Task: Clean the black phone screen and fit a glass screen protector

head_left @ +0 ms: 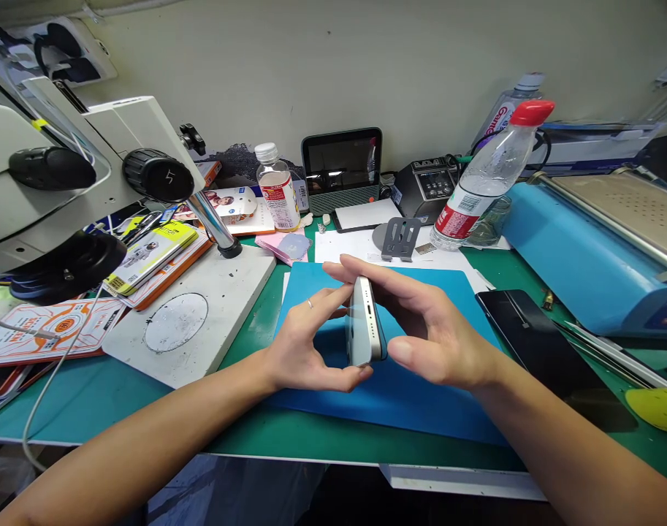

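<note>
A smartphone (369, 325) with a pale back and silver frame is held up on its long edge over a blue mat (333, 405). Its end with the charging port and small holes faces me. My left hand (305, 340), with a ring on one finger, grips the phone between thumb at the lower edge and fingers at the upper edge. Around the other side curves my right hand (435, 329), fingers against the upper edge and thumb by the lower corner. Part of the phone's far end is hidden behind the fingers.
A microscope stand (245, 274) is at left beside stacked packages (152, 256). Behind the mat are a small bottle (278, 193), a display (342, 164), and a metal phone stand (400, 239). A red-capped bottle (475, 193), black panel (535, 351) and blue machine (585, 256) are at right.
</note>
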A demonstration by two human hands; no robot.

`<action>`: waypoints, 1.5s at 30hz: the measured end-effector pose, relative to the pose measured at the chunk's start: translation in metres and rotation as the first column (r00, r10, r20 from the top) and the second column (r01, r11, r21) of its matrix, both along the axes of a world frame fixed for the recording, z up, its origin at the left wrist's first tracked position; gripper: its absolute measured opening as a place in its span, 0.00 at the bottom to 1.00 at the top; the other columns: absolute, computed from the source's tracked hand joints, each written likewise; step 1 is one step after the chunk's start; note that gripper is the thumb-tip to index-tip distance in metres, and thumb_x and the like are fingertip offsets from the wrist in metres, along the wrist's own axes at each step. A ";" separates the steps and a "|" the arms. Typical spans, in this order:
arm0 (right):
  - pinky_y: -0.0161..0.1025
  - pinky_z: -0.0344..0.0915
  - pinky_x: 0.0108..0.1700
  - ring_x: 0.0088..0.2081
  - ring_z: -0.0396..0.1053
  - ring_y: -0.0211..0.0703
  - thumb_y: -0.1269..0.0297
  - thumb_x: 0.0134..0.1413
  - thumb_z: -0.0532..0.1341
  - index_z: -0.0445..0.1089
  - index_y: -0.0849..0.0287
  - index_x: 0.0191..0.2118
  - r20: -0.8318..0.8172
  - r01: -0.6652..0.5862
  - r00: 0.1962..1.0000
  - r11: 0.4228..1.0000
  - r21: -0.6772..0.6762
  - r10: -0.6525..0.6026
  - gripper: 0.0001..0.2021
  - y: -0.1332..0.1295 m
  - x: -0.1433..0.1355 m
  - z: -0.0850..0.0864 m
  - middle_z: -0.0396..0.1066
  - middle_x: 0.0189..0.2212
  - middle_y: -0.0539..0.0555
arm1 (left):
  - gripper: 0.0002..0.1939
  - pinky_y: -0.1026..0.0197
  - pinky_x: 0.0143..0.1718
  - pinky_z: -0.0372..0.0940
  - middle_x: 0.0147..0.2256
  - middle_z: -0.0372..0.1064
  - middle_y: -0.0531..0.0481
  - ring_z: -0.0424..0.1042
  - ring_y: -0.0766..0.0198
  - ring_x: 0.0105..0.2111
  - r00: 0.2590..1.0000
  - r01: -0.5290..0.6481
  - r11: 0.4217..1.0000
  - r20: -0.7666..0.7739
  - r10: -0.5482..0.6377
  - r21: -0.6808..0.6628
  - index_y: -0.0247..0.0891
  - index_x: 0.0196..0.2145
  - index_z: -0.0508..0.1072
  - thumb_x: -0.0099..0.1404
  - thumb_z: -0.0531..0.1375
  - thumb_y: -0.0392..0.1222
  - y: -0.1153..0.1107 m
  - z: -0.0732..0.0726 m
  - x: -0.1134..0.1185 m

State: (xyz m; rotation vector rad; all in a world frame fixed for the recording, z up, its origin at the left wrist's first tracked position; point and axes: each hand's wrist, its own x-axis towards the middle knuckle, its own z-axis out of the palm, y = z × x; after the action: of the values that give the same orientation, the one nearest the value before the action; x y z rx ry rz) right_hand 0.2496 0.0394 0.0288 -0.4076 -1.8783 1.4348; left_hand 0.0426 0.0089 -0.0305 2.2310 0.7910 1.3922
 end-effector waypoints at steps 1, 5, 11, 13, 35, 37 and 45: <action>0.55 0.60 0.68 0.69 0.61 0.58 0.66 0.52 0.66 0.63 0.43 0.68 0.000 -0.001 1.000 1.000 0.001 0.001 0.37 0.000 0.000 0.000 0.64 0.69 0.50 | 0.49 0.54 0.44 0.79 0.52 0.73 0.41 0.77 0.51 0.50 1.000 0.000 1.000 -0.002 0.000 0.003 0.41 0.69 0.58 0.54 0.72 0.45 0.000 0.000 0.000; 0.56 0.61 0.68 0.69 0.61 0.59 0.64 0.52 0.67 0.63 0.45 0.69 0.006 -0.001 1.000 1.000 0.002 0.001 0.37 0.001 0.001 -0.001 0.64 0.69 0.52 | 0.49 0.54 0.44 0.80 0.52 0.73 0.41 0.77 0.51 0.50 1.000 -0.006 1.000 -0.011 0.007 0.004 0.42 0.70 0.58 0.54 0.72 0.45 0.000 0.000 0.000; 0.55 0.62 0.67 0.69 0.60 0.58 0.67 0.51 0.66 0.62 0.43 0.69 0.000 -0.015 1.000 1.000 0.016 0.015 0.38 0.002 0.002 -0.003 0.63 0.69 0.50 | 0.48 0.53 0.43 0.80 0.51 0.74 0.41 0.77 0.51 0.50 1.000 -0.015 1.000 -0.025 0.015 -0.008 0.42 0.69 0.58 0.55 0.71 0.45 -0.002 0.002 0.000; 0.55 0.62 0.67 0.69 0.60 0.58 0.67 0.51 0.65 0.62 0.42 0.69 -0.001 -0.024 1.000 1.000 0.018 0.024 0.38 0.003 0.002 -0.004 0.63 0.69 0.50 | 0.48 0.53 0.44 0.80 0.51 0.73 0.41 0.77 0.51 0.50 1.000 -0.019 1.000 -0.023 0.018 -0.016 0.41 0.69 0.58 0.55 0.71 0.45 -0.002 0.002 0.000; 0.56 0.58 0.69 0.71 0.57 0.58 0.59 0.56 0.67 0.60 0.44 0.70 0.008 -0.045 0.999 0.998 0.036 0.045 0.36 0.006 0.003 -0.005 0.60 0.71 0.52 | 0.49 0.54 0.44 0.80 0.54 0.72 0.39 0.76 0.51 0.50 1.000 -0.007 1.000 -0.006 0.007 0.002 0.40 0.70 0.58 0.54 0.72 0.44 -0.001 0.002 -0.001; 0.55 0.58 0.69 0.71 0.57 0.58 0.58 0.57 0.67 0.60 0.44 0.70 0.009 -0.048 0.999 0.998 0.039 0.048 0.36 0.007 0.003 -0.005 0.60 0.71 0.52 | 0.49 0.54 0.44 0.80 0.54 0.72 0.39 0.76 0.51 0.50 1.000 -0.009 1.000 0.000 0.009 0.015 0.41 0.70 0.58 0.54 0.72 0.45 -0.001 0.001 -0.001; 0.54 0.57 0.70 0.70 0.58 0.57 0.56 0.57 0.67 0.61 0.45 0.70 0.004 -0.039 0.999 0.999 0.030 0.039 0.35 0.006 0.003 -0.005 0.61 0.71 0.52 | 0.49 0.55 0.43 0.80 0.54 0.72 0.39 0.76 0.52 0.50 1.000 -0.020 0.999 -0.002 0.020 0.024 0.41 0.69 0.58 0.54 0.72 0.44 -0.001 0.002 -0.001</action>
State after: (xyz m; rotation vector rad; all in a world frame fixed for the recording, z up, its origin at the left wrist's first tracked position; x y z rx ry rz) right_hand 0.2529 0.0453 0.0242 -0.3610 -1.9179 1.4304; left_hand 0.0412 0.0082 -0.0289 2.2492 0.8039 1.4163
